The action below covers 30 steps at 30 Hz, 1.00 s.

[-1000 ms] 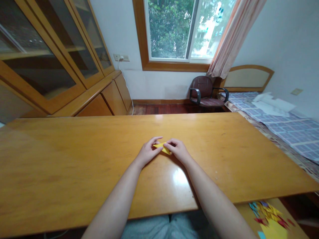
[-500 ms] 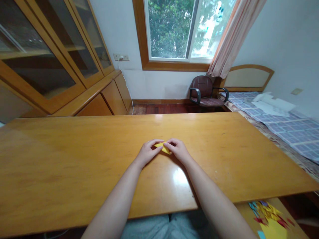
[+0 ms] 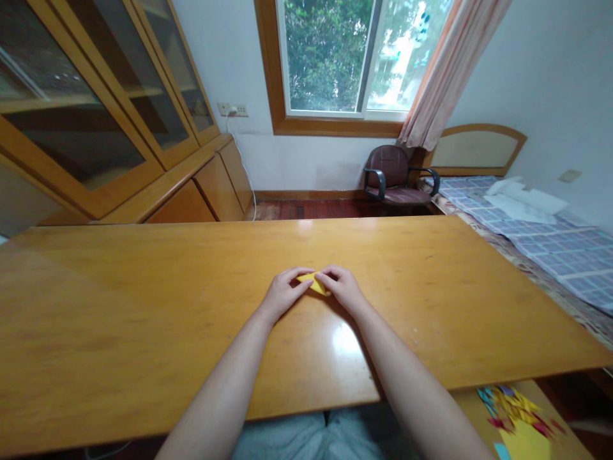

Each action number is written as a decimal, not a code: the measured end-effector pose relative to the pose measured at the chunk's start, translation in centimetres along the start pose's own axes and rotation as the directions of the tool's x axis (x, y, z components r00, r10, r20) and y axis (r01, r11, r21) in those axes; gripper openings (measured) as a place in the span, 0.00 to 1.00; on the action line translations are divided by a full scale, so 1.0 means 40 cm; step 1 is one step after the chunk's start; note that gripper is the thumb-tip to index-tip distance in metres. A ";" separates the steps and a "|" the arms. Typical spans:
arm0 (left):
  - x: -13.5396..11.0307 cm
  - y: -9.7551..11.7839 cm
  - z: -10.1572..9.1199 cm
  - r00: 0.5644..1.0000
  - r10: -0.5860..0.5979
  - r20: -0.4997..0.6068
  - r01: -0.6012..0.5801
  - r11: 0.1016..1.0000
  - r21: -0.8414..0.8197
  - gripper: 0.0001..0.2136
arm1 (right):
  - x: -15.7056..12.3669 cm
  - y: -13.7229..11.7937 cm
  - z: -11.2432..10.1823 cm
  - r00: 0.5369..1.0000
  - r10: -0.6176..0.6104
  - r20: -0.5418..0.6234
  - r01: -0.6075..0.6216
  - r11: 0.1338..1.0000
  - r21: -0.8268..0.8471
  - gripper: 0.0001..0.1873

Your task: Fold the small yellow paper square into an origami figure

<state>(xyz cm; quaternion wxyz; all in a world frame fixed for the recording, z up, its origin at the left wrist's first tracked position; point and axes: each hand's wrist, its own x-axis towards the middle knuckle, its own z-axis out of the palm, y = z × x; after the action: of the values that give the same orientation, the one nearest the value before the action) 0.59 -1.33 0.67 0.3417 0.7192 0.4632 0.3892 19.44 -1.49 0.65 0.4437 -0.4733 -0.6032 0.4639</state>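
Note:
A small piece of folded yellow paper (image 3: 318, 287) is held between both hands, just over the middle of the wooden table (image 3: 143, 319). My left hand (image 3: 283, 294) pinches its left side, thumb on the near face and fingers behind. On the other side, my right hand (image 3: 342, 286) grips the paper's right part between thumb and fingers. The two thumbs lie close together on the paper. My fingertips behind it are partly hidden.
Below the table's right front edge, a surface holds yellow paper sheets (image 3: 527, 441) and several coloured folded pieces (image 3: 514, 406). Beyond the table stand a brown armchair (image 3: 390, 169), a glass-door cabinet (image 3: 158, 153) and a bed (image 3: 550, 236).

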 end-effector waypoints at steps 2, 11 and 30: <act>0.000 -0.001 0.001 1.000 -0.014 -0.009 0.014 1.000 -0.028 0.13 | 0.002 0.004 -0.001 1.000 0.001 0.000 -0.001 1.000 0.010 0.16; 0.001 -0.023 0.007 0.995 -0.070 -0.072 0.059 0.988 -0.143 0.14 | 0.004 0.014 0.000 1.000 -0.005 -0.029 0.006 0.999 0.038 0.16; 0.011 -0.020 0.011 0.976 -0.216 -0.019 0.182 0.868 -0.462 0.21 | 0.007 0.030 -0.002 0.996 -0.031 -0.083 0.035 0.998 0.045 0.15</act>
<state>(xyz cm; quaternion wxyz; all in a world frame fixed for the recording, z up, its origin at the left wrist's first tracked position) 0.78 -0.72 -0.12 0.5232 0.5526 0.4417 0.4751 19.64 -1.06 -0.47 0.4868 -0.4714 -0.5813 0.4505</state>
